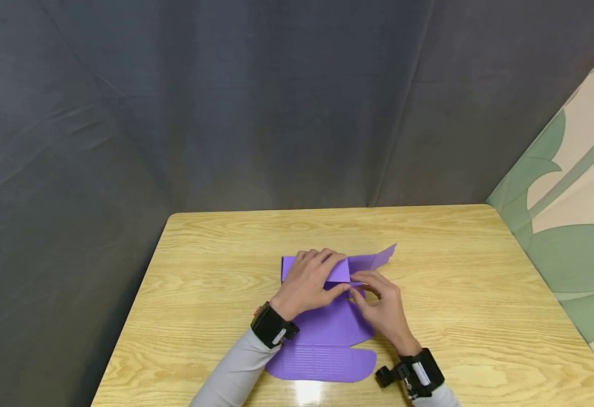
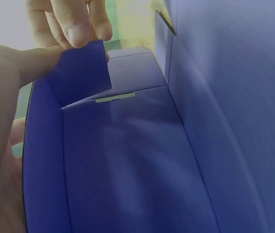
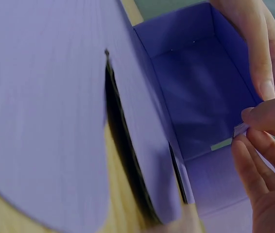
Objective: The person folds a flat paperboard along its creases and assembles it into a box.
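A partly folded purple cardboard box (image 1: pixel 327 325) lies on the table, its lid panel flat toward me. My left hand (image 1: pixel 309 282) grips its far wall, fingers over the outside and thumb reaching toward the right corner. At that corner my right hand (image 1: pixel 381 305) pinches a small flap (image 2: pixel 81 73) between thumb and fingers. The flap's edge (image 3: pixel 240 129) shows between the fingertips in the right wrist view. Inside, the box floor (image 2: pixel 132 160) is bare, with a narrow slot (image 2: pixel 115 97) near the right end. Beyond the right hand, another side panel (image 1: pixel 370 260) sticks out unfolded.
The box rests on a light wood table (image 1: pixel 215 260). A dark grey curtain (image 1: pixel 287 107) hangs behind and to the left. At the right is a floral-patterned cloth (image 1: pixel 572 237). Each wrist wears a black camera strap (image 1: pixel 271 327).
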Action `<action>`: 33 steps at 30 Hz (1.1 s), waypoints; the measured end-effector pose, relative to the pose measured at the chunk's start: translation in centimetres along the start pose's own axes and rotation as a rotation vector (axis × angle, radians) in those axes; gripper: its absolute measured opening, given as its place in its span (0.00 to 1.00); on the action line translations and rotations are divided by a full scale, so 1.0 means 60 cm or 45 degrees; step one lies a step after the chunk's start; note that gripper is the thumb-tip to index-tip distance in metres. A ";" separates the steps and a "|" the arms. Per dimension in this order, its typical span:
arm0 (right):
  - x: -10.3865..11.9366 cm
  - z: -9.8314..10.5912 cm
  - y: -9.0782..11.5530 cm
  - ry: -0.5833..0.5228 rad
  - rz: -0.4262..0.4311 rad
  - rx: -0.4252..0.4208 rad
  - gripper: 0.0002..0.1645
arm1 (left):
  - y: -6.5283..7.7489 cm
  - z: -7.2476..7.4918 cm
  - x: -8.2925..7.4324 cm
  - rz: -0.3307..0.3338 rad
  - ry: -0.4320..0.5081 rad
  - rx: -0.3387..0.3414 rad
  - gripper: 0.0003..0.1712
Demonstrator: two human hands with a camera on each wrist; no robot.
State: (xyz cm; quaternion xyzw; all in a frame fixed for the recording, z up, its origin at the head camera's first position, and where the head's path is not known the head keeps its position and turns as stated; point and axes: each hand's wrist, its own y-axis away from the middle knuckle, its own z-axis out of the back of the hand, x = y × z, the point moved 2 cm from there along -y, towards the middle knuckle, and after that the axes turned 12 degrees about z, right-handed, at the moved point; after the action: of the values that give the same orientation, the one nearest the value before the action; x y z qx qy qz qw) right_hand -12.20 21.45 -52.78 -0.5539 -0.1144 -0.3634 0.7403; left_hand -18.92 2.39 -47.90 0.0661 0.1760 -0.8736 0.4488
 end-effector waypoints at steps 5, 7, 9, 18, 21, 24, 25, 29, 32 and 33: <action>-0.002 -0.006 0.001 -0.182 -0.053 -0.043 0.24 | -0.003 -0.003 -0.002 0.000 -0.027 -0.046 0.37; -0.003 -0.007 0.001 -0.225 -0.074 -0.046 0.23 | -0.003 -0.006 -0.002 0.004 -0.037 -0.065 0.38; -0.004 -0.008 0.002 -0.261 -0.088 -0.057 0.23 | -0.003 -0.009 -0.002 0.008 -0.051 -0.086 0.38; -0.007 0.001 0.008 -0.148 -0.223 -0.017 0.20 | 0.003 -0.017 -0.005 0.028 -0.089 -0.137 0.35; -0.012 0.010 0.006 -0.049 -0.383 0.019 0.19 | 0.001 -0.017 -0.004 0.027 -0.090 -0.144 0.35; -0.015 0.017 0.004 -0.048 -0.575 0.054 0.19 | 0.000 -0.018 -0.002 0.027 -0.085 -0.145 0.35; -0.016 0.019 0.004 -0.078 -0.636 0.058 0.20 | 0.000 -0.018 -0.002 0.025 -0.083 -0.149 0.35; -0.016 0.022 0.001 -0.223 -0.818 0.026 0.21 | -0.001 -0.019 0.000 0.025 -0.082 -0.167 0.35; -0.016 0.024 -0.001 -0.319 -0.920 -0.031 0.22 | -0.001 -0.020 0.000 0.026 -0.081 -0.175 0.35; -0.015 0.025 -0.002 -0.338 -0.946 -0.045 0.22 | -0.001 -0.020 -0.001 0.027 -0.082 -0.173 0.35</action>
State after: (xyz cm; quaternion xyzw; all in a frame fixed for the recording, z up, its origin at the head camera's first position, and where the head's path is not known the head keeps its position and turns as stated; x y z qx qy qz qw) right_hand -12.57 23.16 -52.67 -0.5296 -0.3956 -0.5336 0.5275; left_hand -19.01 2.88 -48.97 0.0094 0.2197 -0.8565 0.4669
